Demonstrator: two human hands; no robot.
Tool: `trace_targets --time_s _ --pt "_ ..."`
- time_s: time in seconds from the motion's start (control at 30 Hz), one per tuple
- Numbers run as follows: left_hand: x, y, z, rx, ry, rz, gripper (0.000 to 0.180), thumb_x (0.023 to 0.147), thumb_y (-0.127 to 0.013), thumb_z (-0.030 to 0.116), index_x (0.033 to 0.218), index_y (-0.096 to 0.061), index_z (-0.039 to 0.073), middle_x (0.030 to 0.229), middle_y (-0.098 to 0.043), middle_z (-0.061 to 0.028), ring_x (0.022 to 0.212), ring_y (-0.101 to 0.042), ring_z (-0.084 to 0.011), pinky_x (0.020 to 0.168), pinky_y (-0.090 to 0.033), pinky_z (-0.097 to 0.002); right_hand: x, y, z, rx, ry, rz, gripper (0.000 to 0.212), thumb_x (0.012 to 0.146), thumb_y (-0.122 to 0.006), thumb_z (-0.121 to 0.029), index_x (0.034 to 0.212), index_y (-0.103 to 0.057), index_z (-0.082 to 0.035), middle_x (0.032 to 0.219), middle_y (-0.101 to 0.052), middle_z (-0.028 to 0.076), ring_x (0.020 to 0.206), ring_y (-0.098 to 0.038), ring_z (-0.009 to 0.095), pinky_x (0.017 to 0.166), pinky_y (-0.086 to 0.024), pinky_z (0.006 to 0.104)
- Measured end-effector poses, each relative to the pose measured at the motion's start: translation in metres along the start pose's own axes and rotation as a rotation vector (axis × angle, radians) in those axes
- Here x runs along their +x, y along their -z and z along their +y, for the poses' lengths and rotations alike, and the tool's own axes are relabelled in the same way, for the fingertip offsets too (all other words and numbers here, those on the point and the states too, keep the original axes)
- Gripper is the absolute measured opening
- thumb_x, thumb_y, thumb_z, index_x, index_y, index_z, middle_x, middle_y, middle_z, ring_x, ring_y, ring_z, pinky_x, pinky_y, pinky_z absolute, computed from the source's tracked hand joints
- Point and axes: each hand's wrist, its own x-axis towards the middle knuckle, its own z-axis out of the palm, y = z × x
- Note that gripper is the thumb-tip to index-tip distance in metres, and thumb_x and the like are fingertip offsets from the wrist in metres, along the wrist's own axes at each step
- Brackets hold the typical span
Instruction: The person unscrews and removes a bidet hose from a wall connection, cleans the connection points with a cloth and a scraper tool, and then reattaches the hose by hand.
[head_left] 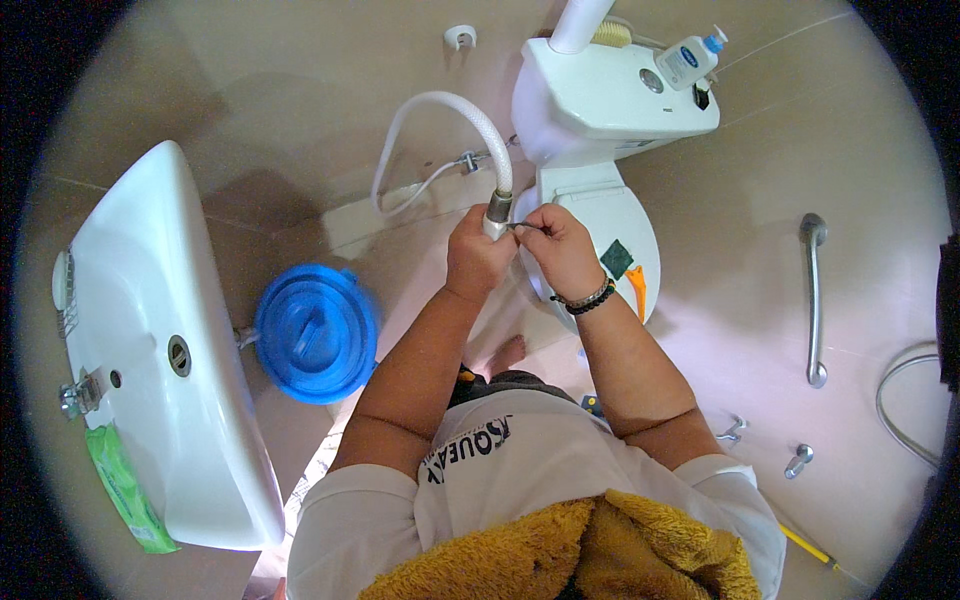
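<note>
In the middle of the view, my left hand (480, 258) is wrapped round the end of a thick white braided hose (487, 130). A grey collar (499, 207) and a short white end fitting (494, 228) stick up out of that fist. Close beside it, my right hand (558, 252) pinches a thin dark strip (524, 226) that reaches to the fitting; its exact kind is too small to tell. The hose arches up and curls back to the left. Below my right hand, a dark green scouring pad (617, 259) and an orange-handled tool (637, 288) lie on the closed toilet lid (590, 210).
A white washbasin (215, 430) fills the left side, with a green soft pack (128, 490) on it. Next to it stands a lidded blue bucket (317, 335). A pump bottle (688, 62) rests on the toilet tank (600, 85). A grab bar (814, 300) is on the right wall.
</note>
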Motion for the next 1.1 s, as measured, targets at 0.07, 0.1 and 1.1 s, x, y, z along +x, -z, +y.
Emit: trace_targets --time_s 0.07,0.1,1.1 --pt "0.003 -0.003 -0.002 -0.028 -0.089 0.052 0.030 0.059 -0.061 0.014 0.085 -0.052 0.002 0.075 -0.056 -0.0166 0.074 -0.055 -0.0297 0.065 -0.043 -0.0340 0.000 0.000 -0.001 -0.061 0.092 0.051 0.015 0.070 -0.054 -0.013 0.075 -0.051 0.001 0.074 -0.055 0.014 0.065 -0.053 0.023 0.058 -0.042 0.0295" --pt "0.003 -0.004 0.001 -0.037 -0.093 0.048 0.030 0.059 -0.061 0.014 0.085 -0.052 0.002 0.075 -0.056 -0.0166 0.074 -0.055 -0.0297 0.065 -0.043 -0.0340 -0.001 -0.002 0.000 0.050 0.097 0.079 0.014 0.070 -0.054 -0.012 0.076 -0.052 0.001 0.073 -0.055 0.013 0.064 -0.053 0.022 0.058 -0.042 0.0287" --pt "-0.003 0.010 0.020 -0.179 -0.109 -0.178 0.027 0.061 -0.057 0.010 0.086 -0.052 0.002 0.076 -0.057 -0.0159 0.074 -0.056 -0.0272 0.066 -0.043 -0.0325 -0.007 0.028 -0.047 -0.296 0.333 -0.023 0.011 0.072 -0.054 -0.014 0.076 -0.054 -0.004 0.065 -0.053 0.014 0.061 -0.053 0.030 0.054 -0.042 0.0356"
